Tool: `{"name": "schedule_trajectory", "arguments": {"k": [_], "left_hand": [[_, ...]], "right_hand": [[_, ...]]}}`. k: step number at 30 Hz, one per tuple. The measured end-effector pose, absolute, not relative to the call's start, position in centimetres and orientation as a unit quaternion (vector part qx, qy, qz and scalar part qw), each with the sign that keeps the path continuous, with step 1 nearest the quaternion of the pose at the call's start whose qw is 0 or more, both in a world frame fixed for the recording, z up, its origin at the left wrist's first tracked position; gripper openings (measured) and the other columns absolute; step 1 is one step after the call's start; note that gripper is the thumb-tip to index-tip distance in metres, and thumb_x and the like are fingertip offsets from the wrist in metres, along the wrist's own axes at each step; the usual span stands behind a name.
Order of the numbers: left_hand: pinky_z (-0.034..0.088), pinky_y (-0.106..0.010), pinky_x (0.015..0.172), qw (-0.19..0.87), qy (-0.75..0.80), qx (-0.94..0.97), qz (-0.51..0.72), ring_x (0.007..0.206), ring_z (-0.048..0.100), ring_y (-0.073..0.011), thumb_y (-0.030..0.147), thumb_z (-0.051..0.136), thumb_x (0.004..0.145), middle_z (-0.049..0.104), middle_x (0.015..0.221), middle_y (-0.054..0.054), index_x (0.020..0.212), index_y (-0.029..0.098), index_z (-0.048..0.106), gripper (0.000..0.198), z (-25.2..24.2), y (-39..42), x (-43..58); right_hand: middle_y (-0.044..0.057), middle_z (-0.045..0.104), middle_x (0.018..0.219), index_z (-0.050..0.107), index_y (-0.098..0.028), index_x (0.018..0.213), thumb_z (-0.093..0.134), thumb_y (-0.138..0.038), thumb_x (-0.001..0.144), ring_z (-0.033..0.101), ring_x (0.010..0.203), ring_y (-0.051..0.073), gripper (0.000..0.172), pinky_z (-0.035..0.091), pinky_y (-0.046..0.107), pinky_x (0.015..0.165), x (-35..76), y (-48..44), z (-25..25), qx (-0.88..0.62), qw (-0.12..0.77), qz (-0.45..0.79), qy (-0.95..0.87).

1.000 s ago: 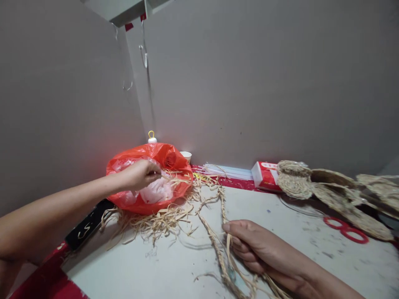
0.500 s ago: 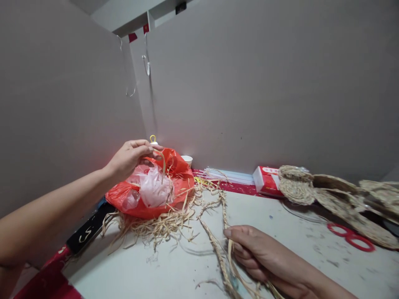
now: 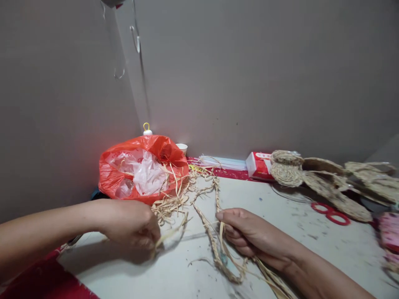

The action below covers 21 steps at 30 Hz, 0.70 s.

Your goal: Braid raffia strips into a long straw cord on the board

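Note:
My left hand is low over the table at the left, fingers closed on a pale straw strand that sticks out to the right. At the centre right my right hand pinches a braided straw cord between thumb and fingers. The cord runs up toward the red bag and loops down below the hand. Loose straw ends trail under my right palm. Behind my left hand stands an open red plastic bag with crumpled white plastic inside. A heap of loose straw spills from it.
Red-handled scissors lie at the right, beside woven straw shoe pieces. Along the wall are a red and white box, pale sticks, a white cup and a white-capped thing with a yellow loop.
My left hand has come down from above the red bag to the table in front of it, bringing the strand. My right hand keeps its pinch on the cord. The view has tilted down.

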<state>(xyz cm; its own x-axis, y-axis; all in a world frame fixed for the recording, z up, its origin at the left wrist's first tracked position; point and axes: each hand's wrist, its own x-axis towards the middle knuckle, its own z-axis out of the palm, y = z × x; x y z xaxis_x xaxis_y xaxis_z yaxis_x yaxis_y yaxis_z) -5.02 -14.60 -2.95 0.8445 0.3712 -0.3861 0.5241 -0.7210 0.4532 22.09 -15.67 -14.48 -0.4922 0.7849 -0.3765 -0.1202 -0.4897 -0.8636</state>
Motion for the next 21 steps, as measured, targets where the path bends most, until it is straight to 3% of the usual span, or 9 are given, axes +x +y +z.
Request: {"name": "schedule_trajectory", "arguments": {"k": [3,8,12,16,21], "left_hand": [[0.036,-0.022,0.052,0.258,0.27,0.917,-0.142,0.057,0.052,-0.0114,0.014,0.053,0.077,0.066,0.07,-0.003,0.07,0.019,0.065,0.015,-2.5,-14.5,-5.2],[0.027,-0.021,0.046,0.198,0.368,0.908,0.017,0.047,0.038,-0.0071,0.024,0.046,0.082,0.051,0.053,0.002,0.068,0.016,0.061,0.022,-2.7,-13.0,-3.1],[0.03,-0.023,0.05,0.122,0.363,0.921,0.077,0.051,0.043,-0.0081,0.022,0.047,0.08,0.058,0.059,0.0,0.071,0.016,0.063,0.019,-5.0,-11.1,0.4],[0.028,-0.026,0.05,0.044,0.377,0.925,-0.009,0.053,0.048,-0.0131,0.032,0.052,0.076,0.063,0.064,-0.006,0.07,0.016,0.065,0.021,-7.8,-9.9,3.5],[0.027,-0.026,0.049,0.066,0.393,0.916,-0.055,0.054,0.049,-0.0144,0.028,0.052,0.074,0.065,0.064,-0.006,0.066,0.017,0.067,0.02,-9.2,-9.2,4.0]], "right_hand": [[-0.011,0.025,0.042,0.032,-0.02,0.055,0.063,-0.043,0.074,0.01,0.038,0.001,0.043,0.004,0.017,0.035,22.1,-15.7,-14.4,-0.411,0.292,0.762,-0.407],[-0.011,0.026,0.043,0.033,-0.019,0.055,0.064,-0.043,0.074,0.011,0.038,0.002,0.043,0.005,0.017,0.035,22.2,-15.6,-14.4,-0.409,0.295,0.763,-0.405],[-0.011,0.025,0.041,0.034,-0.019,0.054,0.064,-0.044,0.074,0.011,0.037,0.001,0.043,0.005,0.017,0.035,22.1,-15.6,-14.3,-0.411,0.292,0.762,-0.406],[-0.012,0.026,0.04,0.036,-0.019,0.055,0.063,-0.044,0.074,0.011,0.036,0.001,0.041,0.004,0.017,0.035,22.0,-15.7,-14.1,-0.413,0.291,0.763,-0.403],[-0.012,0.026,0.04,0.035,-0.019,0.054,0.064,-0.043,0.072,0.011,0.037,0.001,0.042,0.004,0.017,0.035,22.0,-15.8,-13.9,-0.421,0.297,0.756,-0.404]]}}
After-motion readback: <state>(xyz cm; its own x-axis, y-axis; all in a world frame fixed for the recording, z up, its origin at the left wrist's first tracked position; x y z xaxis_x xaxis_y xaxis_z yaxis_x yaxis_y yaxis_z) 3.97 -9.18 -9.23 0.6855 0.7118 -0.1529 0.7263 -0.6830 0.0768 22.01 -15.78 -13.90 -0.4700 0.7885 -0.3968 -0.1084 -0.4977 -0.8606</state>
